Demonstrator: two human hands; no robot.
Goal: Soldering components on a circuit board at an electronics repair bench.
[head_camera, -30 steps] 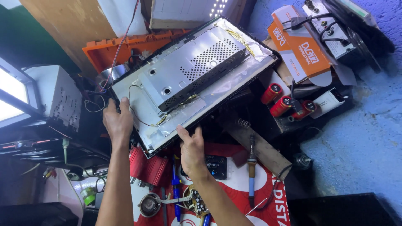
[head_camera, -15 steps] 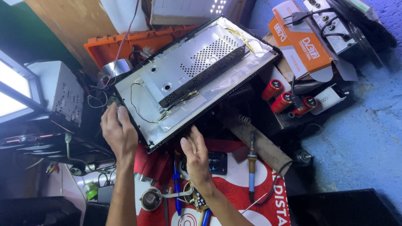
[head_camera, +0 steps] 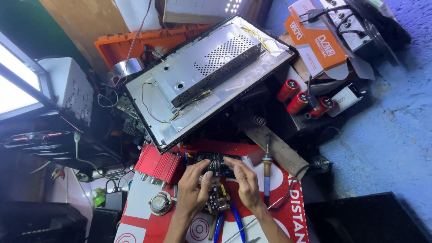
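Observation:
My left hand (head_camera: 192,189) and my right hand (head_camera: 243,181) rest low in the head view, on either side of a small dark circuit board (head_camera: 216,163) lying on a red and white sheet (head_camera: 293,211). The fingertips of both hands touch the board's edges. A second small board with components (head_camera: 218,199) lies between my wrists. Above the hands, a flat screen panel (head_camera: 204,81) lies face down and tilted, showing its silver perforated metal back cover and thin wires.
A soldering iron (head_camera: 266,166) lies right of my right hand. Blue-handled pliers (head_camera: 225,220) sit below. A red finned amplifier case (head_camera: 156,164) is left. Red capacitors (head_camera: 297,99), an orange box (head_camera: 317,47), a grey metal chassis (head_camera: 67,90) and an orange tray (head_camera: 135,40) surround them.
Both hands have left the lower edge of the screen panel and dropped toward me onto the small dark circuit board. The panel now lies unsupported by my hands.

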